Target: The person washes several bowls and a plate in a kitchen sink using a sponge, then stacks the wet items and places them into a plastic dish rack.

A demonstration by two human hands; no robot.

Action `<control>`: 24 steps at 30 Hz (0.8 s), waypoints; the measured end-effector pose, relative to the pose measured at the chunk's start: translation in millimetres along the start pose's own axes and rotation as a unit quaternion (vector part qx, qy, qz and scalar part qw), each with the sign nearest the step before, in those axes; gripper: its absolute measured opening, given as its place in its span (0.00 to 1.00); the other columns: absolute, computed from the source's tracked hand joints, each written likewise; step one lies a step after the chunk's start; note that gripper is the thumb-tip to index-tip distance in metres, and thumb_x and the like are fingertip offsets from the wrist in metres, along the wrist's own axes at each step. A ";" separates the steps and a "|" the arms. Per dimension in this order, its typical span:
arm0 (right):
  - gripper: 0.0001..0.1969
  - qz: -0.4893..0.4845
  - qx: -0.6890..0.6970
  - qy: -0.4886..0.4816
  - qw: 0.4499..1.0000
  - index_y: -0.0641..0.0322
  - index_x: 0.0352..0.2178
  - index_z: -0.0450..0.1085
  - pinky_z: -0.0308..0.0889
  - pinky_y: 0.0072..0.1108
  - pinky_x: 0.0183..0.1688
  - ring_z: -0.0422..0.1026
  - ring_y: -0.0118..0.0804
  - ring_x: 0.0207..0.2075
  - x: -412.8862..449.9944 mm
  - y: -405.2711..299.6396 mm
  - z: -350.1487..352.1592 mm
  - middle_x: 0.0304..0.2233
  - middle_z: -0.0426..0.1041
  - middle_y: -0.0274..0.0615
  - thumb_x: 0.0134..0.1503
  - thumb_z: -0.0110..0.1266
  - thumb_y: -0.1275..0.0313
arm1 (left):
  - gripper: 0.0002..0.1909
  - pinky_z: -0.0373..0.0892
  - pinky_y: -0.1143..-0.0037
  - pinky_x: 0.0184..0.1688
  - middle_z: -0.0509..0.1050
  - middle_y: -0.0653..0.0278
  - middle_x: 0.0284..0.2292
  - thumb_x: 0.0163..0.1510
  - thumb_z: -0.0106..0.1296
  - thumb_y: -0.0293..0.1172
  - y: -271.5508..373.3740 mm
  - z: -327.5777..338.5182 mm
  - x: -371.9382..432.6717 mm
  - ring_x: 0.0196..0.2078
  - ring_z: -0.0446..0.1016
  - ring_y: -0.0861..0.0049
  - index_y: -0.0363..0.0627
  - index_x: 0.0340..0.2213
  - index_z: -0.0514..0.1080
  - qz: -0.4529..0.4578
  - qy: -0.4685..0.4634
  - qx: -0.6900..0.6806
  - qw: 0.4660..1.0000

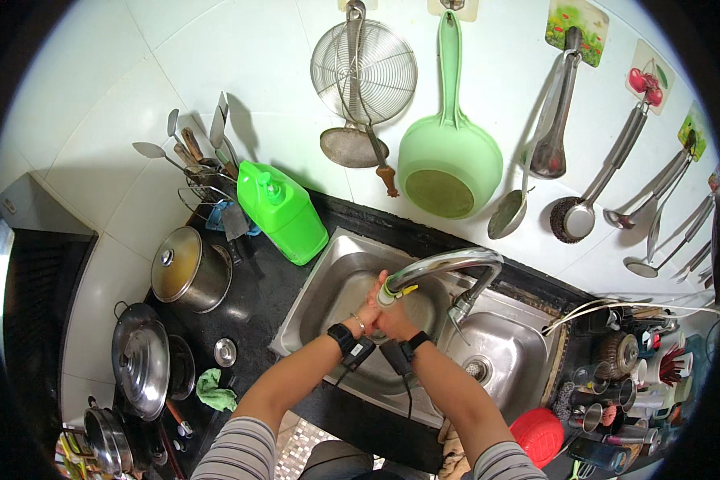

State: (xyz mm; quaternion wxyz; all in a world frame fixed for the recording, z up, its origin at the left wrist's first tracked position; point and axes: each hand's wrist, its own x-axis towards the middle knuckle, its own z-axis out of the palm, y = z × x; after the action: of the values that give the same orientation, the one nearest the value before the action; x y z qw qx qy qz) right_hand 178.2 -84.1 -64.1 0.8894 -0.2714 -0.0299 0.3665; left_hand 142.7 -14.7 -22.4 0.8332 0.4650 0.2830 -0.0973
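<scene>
My left hand point(369, 309) and my right hand point(394, 321) are pressed together under the spout of a chrome gooseneck faucet point(441, 262), above the larger basin of a stainless steel double sink point(312, 300). The spout's end hides part of the fingers, and no object shows between the palms. A dark strapped device sits on each wrist, and a thin bracelet circles the left one. Whether water is running cannot be told.
A green plastic jug with a pump point(285, 216) stands behind the sink's left side. Lidded pots point(183, 270) and a green cloth point(216, 390) lie left. A red plastic bowl point(537, 438), cups and jars crowd the right. A green pan point(450, 162), strainer and ladles hang on the tiled wall.
</scene>
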 end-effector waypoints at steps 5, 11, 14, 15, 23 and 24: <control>0.10 -0.004 0.197 -0.028 0.980 0.59 0.32 0.63 0.63 0.24 0.36 0.65 0.31 0.32 -5.5 -19.9 19.5 0.31 0.67 0.33 0.54 0.43 0.63 | 0.18 0.65 0.77 0.35 0.71 0.68 0.33 0.47 0.48 0.49 3.9 4.8 -5.2 0.35 0.69 0.77 0.51 0.35 0.69 0.116 -0.017 0.160 0.980; 0.12 -0.078 0.275 -0.014 0.958 0.61 0.31 0.63 0.62 0.25 0.43 0.65 0.31 0.35 -47.7 -42.1 4.2 0.31 0.65 0.36 0.54 0.43 0.62 | 0.17 0.65 0.78 0.39 0.71 0.68 0.34 0.50 0.47 0.38 1.8 34.2 3.4 0.36 0.68 0.81 0.44 0.41 0.66 0.335 -0.141 0.269 0.892; 0.11 -0.009 0.267 0.209 0.941 0.59 0.26 0.62 0.61 0.28 0.44 0.65 0.35 0.37 -79.0 -50.5 10.2 0.31 0.65 0.39 0.55 0.39 0.64 | 0.10 0.68 0.78 0.34 0.72 0.66 0.30 0.49 0.47 0.32 23.7 39.4 -11.4 0.31 0.70 0.79 0.40 0.33 0.67 0.217 -0.156 0.216 0.939; 0.12 0.019 0.275 0.252 0.928 0.58 0.25 0.63 0.61 0.28 0.44 0.66 0.36 0.38 -86.1 -48.6 6.5 0.30 0.67 0.39 0.56 0.36 0.64 | 0.10 0.68 0.78 0.34 0.72 0.66 0.30 0.49 0.47 0.32 21.0 34.5 -11.7 0.31 0.70 0.79 0.40 0.33 0.67 0.217 -0.160 0.215 0.939; 0.16 0.010 0.262 0.239 0.935 0.56 0.13 0.56 0.58 0.22 0.26 0.57 0.30 0.18 -117.9 -56.5 -11.5 0.13 0.56 0.32 0.54 0.37 0.64 | 0.05 0.56 0.84 0.15 0.64 0.70 0.17 0.49 0.45 0.31 -5.6 10.9 16.9 0.14 0.61 0.84 0.44 0.26 0.63 0.094 -0.122 -0.023 0.988; 0.16 0.031 0.259 0.214 0.941 0.56 0.14 0.56 0.57 0.21 0.24 0.55 0.29 0.18 -118.4 -58.5 -7.3 0.13 0.55 0.32 0.54 0.39 0.64 | 0.08 0.55 0.84 0.15 0.64 0.71 0.17 0.51 0.42 0.37 -3.4 4.5 17.3 0.13 0.60 0.84 0.46 0.25 0.63 0.080 -0.093 0.023 0.992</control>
State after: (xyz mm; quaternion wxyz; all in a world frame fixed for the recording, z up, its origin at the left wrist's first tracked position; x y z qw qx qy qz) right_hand 130.9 -200.7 -23.6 0.9026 -0.1044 0.2654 0.3225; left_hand 157.1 -18.6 -32.8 0.8502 0.4941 0.1639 -0.0792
